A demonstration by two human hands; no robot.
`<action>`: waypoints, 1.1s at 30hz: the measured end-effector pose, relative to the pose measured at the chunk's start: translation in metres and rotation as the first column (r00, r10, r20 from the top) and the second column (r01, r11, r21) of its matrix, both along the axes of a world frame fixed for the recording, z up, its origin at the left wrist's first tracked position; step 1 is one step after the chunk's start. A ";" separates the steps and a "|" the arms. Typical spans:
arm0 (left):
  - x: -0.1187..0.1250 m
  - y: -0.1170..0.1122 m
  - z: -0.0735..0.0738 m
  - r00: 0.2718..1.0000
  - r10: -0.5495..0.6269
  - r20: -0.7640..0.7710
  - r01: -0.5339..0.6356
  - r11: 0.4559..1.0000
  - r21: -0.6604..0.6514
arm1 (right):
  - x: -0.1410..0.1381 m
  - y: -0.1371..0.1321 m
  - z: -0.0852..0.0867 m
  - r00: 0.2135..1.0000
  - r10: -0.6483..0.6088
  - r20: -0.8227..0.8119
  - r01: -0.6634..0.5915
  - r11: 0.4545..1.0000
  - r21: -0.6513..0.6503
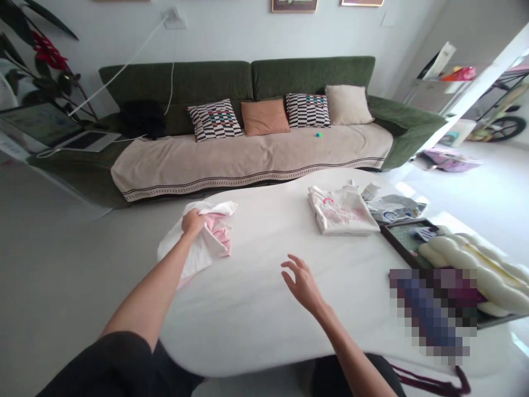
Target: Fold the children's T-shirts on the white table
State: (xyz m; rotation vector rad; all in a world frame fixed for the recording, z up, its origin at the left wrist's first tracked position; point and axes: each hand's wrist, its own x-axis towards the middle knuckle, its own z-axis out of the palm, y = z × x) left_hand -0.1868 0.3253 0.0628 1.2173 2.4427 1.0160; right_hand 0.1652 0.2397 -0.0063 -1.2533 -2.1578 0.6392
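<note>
My left hand (pixel 193 223) is closed on a crumpled white and pink cloth (pixel 194 251), which looks like a garment. Part of the cloth rests on the left end of the white table (pixel 256 325), and part reaches its edge. My right hand (pixel 301 282) hovers over the middle of the table with its fingers apart and nothing in it. Beyond it, toward the back right, lies a folded white garment (pixel 345 212) with a pink print.
A dark tray (pixel 399 242) holding a cream puffy cushion (pixel 475 264) stands at the right, with a grey plastic packet (pixel 394 207) behind it. A pixelated patch covers something beside the tray. A green sofa (pixel 206 82) with several pillows stands behind the table.
</note>
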 end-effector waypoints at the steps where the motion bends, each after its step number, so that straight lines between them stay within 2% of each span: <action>1: -0.003 0.003 0.015 1.000 0.000 0.009 -0.001 0.999 0.032 | -0.001 -0.003 0.005 0.999 0.008 -0.034 -0.010 0.999 -0.036; 3: -0.005 0.007 0.049 0.999 -0.026 0.042 0.021 0.994 0.109 | -0.005 -0.004 0.019 0.992 0.014 -0.129 -0.028 0.994 -0.103; 5: 0.006 0.009 0.084 0.988 -0.125 0.086 0.105 0.972 0.212 | -0.012 0.001 0.037 0.964 -0.007 -0.265 -0.048 0.979 -0.200; 7: 0.034 0.005 0.110 0.964 -0.237 0.117 0.194 0.935 0.297 | -0.021 0.005 0.058 0.895 -0.059 -0.441 -0.112 0.930 -0.350; 9: 0.078 -0.009 0.124 0.917 -0.363 0.166 0.292 0.894 0.340 | -0.029 0.005 0.076 0.769 -0.141 -0.623 -0.245 0.836 -0.491; 11: 0.132 -0.036 0.122 0.785 -0.551 0.283 0.439 0.818 0.372 | -0.030 0.000 0.085 0.617 -0.219 -0.756 -0.398 0.741 -0.540; 12: 0.158 -0.053 0.115 0.686 -0.641 0.345 0.534 0.765 0.360 | -0.027 -0.004 0.084 0.554 -0.250 -0.794 -0.446 0.716 -0.537; 13: 0.182 -0.072 0.106 0.565 -0.721 0.401 0.643 0.689 0.334 | -0.022 -0.008 0.080 0.517 -0.273 -0.811 -0.462 0.709 -0.533; 14: 0.201 -0.092 0.095 0.442 -0.792 0.421 0.751 0.583 0.310 | -0.016 -0.013 0.073 0.512 -0.298 -0.805 -0.441 0.713 -0.545; 15: 0.214 -0.110 0.082 0.378 -0.847 0.375 0.818 0.495 0.292 | -0.007 -0.017 0.063 0.539 -0.341 -0.770 -0.374 0.722 -0.582; 16: 0.222 -0.126 0.067 0.345 -0.886 0.311 0.869 0.427 0.251 | 0.003 -0.022 0.051 0.580 -0.404 -0.707 -0.272 0.723 -0.635; 17: 0.223 -0.139 0.052 0.349 -0.904 0.247 0.895 0.399 0.197 | 0.015 -0.026 0.040 0.615 -0.478 -0.627 -0.151 0.709 -0.689; 18: 0.220 -0.150 0.036 0.389 -0.903 0.183 0.901 0.415 0.129 | 0.027 -0.031 0.028 0.634 -0.551 -0.543 -0.036 0.680 -0.732; 20: 0.201 -0.164 0.004 0.526 -0.848 0.063 0.851 0.524 -0.037 | 0.051 -0.038 0.012 0.632 -0.652 -0.417 0.123 0.617 -0.778; 21: 0.188 -0.170 -0.011 0.586 -0.810 0.009 0.805 0.580 -0.124 | 0.062 -0.042 0.007 0.641 -0.663 -0.386 0.153 0.603 -0.783; 24: 0.154 -0.190 -0.048 0.686 -0.725 -0.063 0.689 0.675 -0.265 | 0.085 -0.053 0.002 0.763 -0.562 -0.321 0.143 0.630 -0.763; 27: 0.136 -0.214 -0.073 0.820 -0.569 -0.066 0.549 0.814 -0.191 | 0.098 -0.063 0.003 0.890 -0.391 -0.235 0.118 0.694 -0.711; 28: 0.134 -0.221 -0.079 0.869 -0.493 -0.038 0.483 0.862 -0.154 | 0.101 -0.066 0.003 0.908 -0.365 -0.207 0.130 0.714 -0.688; 30: 0.134 -0.232 -0.089 0.916 -0.381 0.123 0.396 0.909 -0.132 | 0.107 -0.070 0.003 0.913 -0.368 -0.180 0.178 0.752 -0.635; 31: 0.134 -0.236 -0.092 0.903 -0.353 0.247 0.394 0.908 -0.143 | 0.110 -0.072 0.003 0.901 -0.392 -0.186 0.206 0.764 -0.611; 33: 0.135 -0.236 -0.091 0.810 -0.318 0.493 0.435 0.890 -0.140 | 0.117 -0.073 0.008 0.864 -0.448 -0.230 0.248 0.776 -0.579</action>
